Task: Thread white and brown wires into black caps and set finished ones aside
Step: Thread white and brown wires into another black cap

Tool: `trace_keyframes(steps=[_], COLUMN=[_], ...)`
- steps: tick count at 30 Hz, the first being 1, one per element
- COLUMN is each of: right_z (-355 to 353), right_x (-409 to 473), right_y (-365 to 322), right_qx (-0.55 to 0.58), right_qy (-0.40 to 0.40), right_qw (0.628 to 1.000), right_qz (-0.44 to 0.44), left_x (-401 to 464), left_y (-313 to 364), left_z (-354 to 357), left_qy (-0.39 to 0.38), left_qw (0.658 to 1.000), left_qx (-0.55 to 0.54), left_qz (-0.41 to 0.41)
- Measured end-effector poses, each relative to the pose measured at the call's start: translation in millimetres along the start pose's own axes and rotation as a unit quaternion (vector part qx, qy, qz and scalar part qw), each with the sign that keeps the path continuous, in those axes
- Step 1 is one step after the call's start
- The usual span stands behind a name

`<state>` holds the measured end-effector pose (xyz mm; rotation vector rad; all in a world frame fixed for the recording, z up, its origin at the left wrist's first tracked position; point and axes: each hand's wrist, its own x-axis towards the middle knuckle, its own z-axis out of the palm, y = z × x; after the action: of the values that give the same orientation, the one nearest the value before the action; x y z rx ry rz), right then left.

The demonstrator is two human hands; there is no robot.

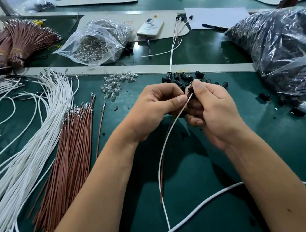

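A green worktop [232, 212] crossed by pale metal rails fills the view. Nearest, a thick white cable [201, 204] runs across the mat under the right forearm, and a thin white wire [166, 142] with a brown wire [161, 182] beside it hangs down from between the two hands. The left hand [157, 104] has its fingers curled, thumb and forefinger pinching the wires just below their top end. The right hand [213, 107] is curled too, its fingertips clamped on a small black cap [190, 89] where the wires meet it; whether the wires are fully seated inside cannot be told. To the left lie a fanned heap of loose white wires [29, 139] and, beside it, a straight bundle of brown wires [75, 145] with metal terminals at their far ends. Just beyond the hands sits a scatter of loose black caps [180, 76], and left of them a small pile of clear bulbs [113, 86]. Farther back, a clear bag of bulbs [97, 41] lies open, tied brown wire bundles [22, 40] rest at the far left, and a few finished assemblies [177, 34] lie near a white phone [150, 27]. Large plastic bags of dark parts [284, 41] fill the right rear.
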<state>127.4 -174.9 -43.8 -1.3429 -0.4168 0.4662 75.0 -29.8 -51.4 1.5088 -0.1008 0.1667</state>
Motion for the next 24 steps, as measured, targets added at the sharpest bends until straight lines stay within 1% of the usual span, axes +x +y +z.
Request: trace_keyframes(steps=[2, 4, 8, 11, 14, 18, 20, 24], right_z=[-1.5, -2.2, -3.2, -1.2, 0.3, 1.4, 2.4, 2.8], right_x=[0.6, 1.8, 3.2, 0.0, -2.6, -4.8, -6.8, -7.8], right_y=[1.0, 2.8, 6.4, 4.9, 3.3, 1.3, 0.0, -1.7], right_qx=[0.009, 0.004, -0.077, -0.178, -0.255, -0.268, -0.266, -0.264], right_qy=[-0.001, 0.004, 0.042, 0.064, 0.081, 0.062, 0.054, 0.052], right_qw=[1.0, 1.0, 0.991, 0.961, 0.92, 0.904, 0.899, 0.896], right_qz=[0.001, -0.015, -0.105, -0.2, -0.286, -0.327, -0.344, -0.354], left_x=[0.1, 0.4, 1.8, 3.3, 2.8, 0.3, -0.8, -2.3], left_y=[0.4, -0.3, -4.0, -3.7, -3.0, 0.8, 4.2, 10.6], left_z=[-0.5, -1.5, -0.2, 0.1, -1.0, -5.6, -8.8, -14.5], left_qy=[-0.005, -0.001, 0.039, 0.072, 0.057, 0.035, 0.04, 0.037], left_qw=[1.0, 1.0, 0.996, 0.992, 0.995, 0.997, 0.996, 0.991], left_qx=[0.008, 0.026, 0.064, 0.066, 0.045, -0.003, -0.019, -0.058], left_qz=[0.009, 0.016, 0.048, 0.076, 0.071, 0.075, 0.083, 0.111])
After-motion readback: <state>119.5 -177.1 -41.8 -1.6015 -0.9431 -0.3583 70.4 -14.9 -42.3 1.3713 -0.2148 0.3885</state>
